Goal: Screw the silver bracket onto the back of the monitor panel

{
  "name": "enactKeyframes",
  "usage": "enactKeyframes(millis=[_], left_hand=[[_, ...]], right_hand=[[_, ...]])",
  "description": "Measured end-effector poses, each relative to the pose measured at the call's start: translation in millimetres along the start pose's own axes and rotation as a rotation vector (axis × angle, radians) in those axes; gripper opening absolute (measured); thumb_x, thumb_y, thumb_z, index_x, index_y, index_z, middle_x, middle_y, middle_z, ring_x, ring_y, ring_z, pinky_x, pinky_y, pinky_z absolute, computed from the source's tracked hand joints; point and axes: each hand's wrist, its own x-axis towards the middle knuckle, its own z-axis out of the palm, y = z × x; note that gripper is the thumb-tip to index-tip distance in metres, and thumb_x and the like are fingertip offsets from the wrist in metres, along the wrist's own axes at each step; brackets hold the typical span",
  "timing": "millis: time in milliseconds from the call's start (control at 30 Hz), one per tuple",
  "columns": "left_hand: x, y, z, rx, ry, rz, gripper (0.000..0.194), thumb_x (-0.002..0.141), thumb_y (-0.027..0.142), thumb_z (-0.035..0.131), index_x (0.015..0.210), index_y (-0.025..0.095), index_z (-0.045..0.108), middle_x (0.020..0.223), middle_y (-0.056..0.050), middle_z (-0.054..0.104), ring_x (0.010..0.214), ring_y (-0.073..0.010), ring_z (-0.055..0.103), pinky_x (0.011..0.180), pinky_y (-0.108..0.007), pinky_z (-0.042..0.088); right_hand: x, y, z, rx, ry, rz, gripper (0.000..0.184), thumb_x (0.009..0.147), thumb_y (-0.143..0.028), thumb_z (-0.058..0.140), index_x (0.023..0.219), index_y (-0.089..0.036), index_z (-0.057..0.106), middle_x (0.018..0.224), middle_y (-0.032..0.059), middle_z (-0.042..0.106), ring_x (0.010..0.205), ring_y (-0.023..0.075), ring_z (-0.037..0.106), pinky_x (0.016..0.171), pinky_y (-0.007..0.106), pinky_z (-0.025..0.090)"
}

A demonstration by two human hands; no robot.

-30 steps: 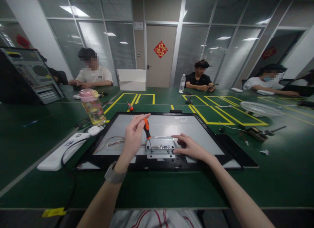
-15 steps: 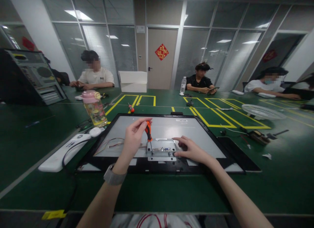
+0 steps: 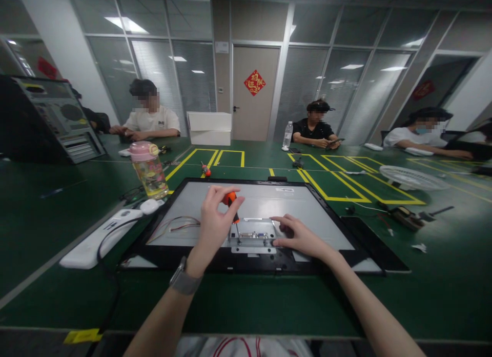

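Note:
A monitor panel (image 3: 307, 208) lies face down on the green table, its grey back up inside a black frame. A small metal circuit-board cover (image 3: 253, 236) sits near its front edge. My left hand (image 3: 215, 223) grips an orange-handled screwdriver (image 3: 231, 202), held upright with its tip on the cover's left end. My right hand (image 3: 298, 236) rests flat on the cover's right end, fingers pressing it down. Thin coloured wires (image 3: 177, 224) run across the panel to the left of my left hand.
A pink-lidded bottle (image 3: 148, 170), a white power strip (image 3: 100, 239) with a black cable and a white mouse (image 3: 149, 206) lie to the left. A computer case (image 3: 49, 121) stands far left. A fan grille (image 3: 407, 176) and small tools lie right. Three people sit across the table.
My left hand has closed further around the screwdriver handle and shifted slightly right. The right hand stays on the cover. The camera view has tilted a little.

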Motion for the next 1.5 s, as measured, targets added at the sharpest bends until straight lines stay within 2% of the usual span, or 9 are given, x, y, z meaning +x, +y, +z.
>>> enactKeyframes(millis=[133, 300, 500, 733, 867, 967, 1133, 1333, 1500], left_hand=[[0.1, 1.4, -1.0, -0.114, -0.064, -0.046, 0.025, 0.092, 0.024, 0.048, 0.106, 0.020, 0.068, 0.101, -0.007, 0.066, 0.093, -0.0175, 0.062, 0.085, -0.031, 0.049], [3.9, 0.2, 0.7, -0.224, -0.047, -0.172, 0.014, 0.079, 0.028, 0.065, 0.088, 0.019, 0.070, 0.085, -0.003, 0.063, 0.077, -0.0145, 0.061, 0.072, -0.025, 0.051], [3.4, -0.1, 0.4, -0.284, -0.055, -0.223, 0.026, 0.088, 0.030, 0.052, 0.102, 0.018, 0.071, 0.097, -0.007, 0.069, 0.092, -0.0183, 0.064, 0.083, -0.030, 0.051], [5.4, 0.3, -1.0, -0.206, -0.008, -0.172, 0.019, 0.083, 0.027, 0.060, 0.093, 0.019, 0.073, 0.097, -0.006, 0.066, 0.089, -0.0168, 0.062, 0.079, -0.027, 0.050], [6.2, -2.0, -3.5, -0.433, -0.161, -0.292, 0.030, 0.090, 0.029, 0.050, 0.110, 0.016, 0.069, 0.104, -0.009, 0.070, 0.090, -0.0187, 0.067, 0.085, -0.033, 0.051], [5.6, -0.4, -4.2, -0.322, -0.179, -0.220, 0.026, 0.087, 0.029, 0.057, 0.106, 0.018, 0.071, 0.096, -0.007, 0.069, 0.086, -0.0174, 0.066, 0.082, -0.030, 0.052], [3.9, 1.6, -3.7, -0.070, -0.010, -0.054, 0.016, 0.079, 0.028, 0.069, 0.091, 0.021, 0.075, 0.084, -0.002, 0.060, 0.078, -0.0142, 0.059, 0.075, -0.026, 0.049], [6.3, -0.7, -5.4, -0.399, -0.144, -0.280, 0.035, 0.088, 0.032, 0.052, 0.113, 0.015, 0.070, 0.102, -0.010, 0.071, 0.091, -0.0199, 0.067, 0.087, -0.034, 0.050], [6.6, 1.4, -3.1, -0.230, -0.098, -0.197, 0.025, 0.079, 0.031, 0.066, 0.100, 0.018, 0.074, 0.089, -0.004, 0.066, 0.080, -0.0146, 0.063, 0.076, -0.026, 0.052]], right_hand=[[-0.1, -1.3, -0.5, 0.003, -0.003, 0.004, 0.062, 0.079, -0.046, 0.071, 0.134, -0.022, 0.056, 0.099, 0.0066, 0.058, 0.091, 0.0244, 0.057, 0.083, 0.036, 0.047], [0.1, -0.7, 0.0, 0.012, 0.002, 0.000, 0.061, 0.078, -0.043, 0.073, 0.133, -0.022, 0.056, 0.099, 0.0062, 0.057, 0.093, 0.0242, 0.057, 0.084, 0.036, 0.046], [0.3, 0.5, 0.2, -0.003, 0.009, -0.005, 0.062, 0.077, -0.045, 0.073, 0.133, -0.023, 0.057, 0.097, 0.0059, 0.057, 0.090, 0.0239, 0.057, 0.082, 0.035, 0.047], [0.3, 2.1, 0.2, 0.010, 0.018, -0.022, 0.061, 0.077, -0.044, 0.073, 0.132, -0.022, 0.057, 0.097, 0.0054, 0.057, 0.089, 0.0232, 0.058, 0.082, 0.035, 0.047], [0.4, 3.3, 0.5, 0.007, 0.011, -0.022, 0.062, 0.078, -0.046, 0.073, 0.132, -0.021, 0.057, 0.097, 0.0056, 0.056, 0.089, 0.0234, 0.058, 0.081, 0.035, 0.047], [0.5, 3.7, 0.5, 0.007, 0.009, -0.019, 0.062, 0.078, -0.046, 0.073, 0.133, -0.022, 0.057, 0.097, 0.0057, 0.056, 0.091, 0.0240, 0.058, 0.082, 0.035, 0.047], [0.2, 4.2, 0.4, 0.012, 0.009, -0.023, 0.062, 0.078, -0.045, 0.072, 0.133, -0.022, 0.056, 0.097, 0.0055, 0.056, 0.090, 0.0234, 0.058, 0.082, 0.035, 0.047], [0.8, 3.8, 1.0, 0.012, 0.008, -0.030, 0.062, 0.078, -0.044, 0.073, 0.132, -0.021, 0.057, 0.097, 0.0057, 0.056, 0.089, 0.0231, 0.058, 0.081, 0.035, 0.047], [1.0, 5.2, 1.4, 0.009, 0.015, -0.028, 0.063, 0.077, -0.047, 0.073, 0.133, -0.021, 0.057, 0.098, 0.0062, 0.057, 0.090, 0.0241, 0.058, 0.082, 0.036, 0.046]])
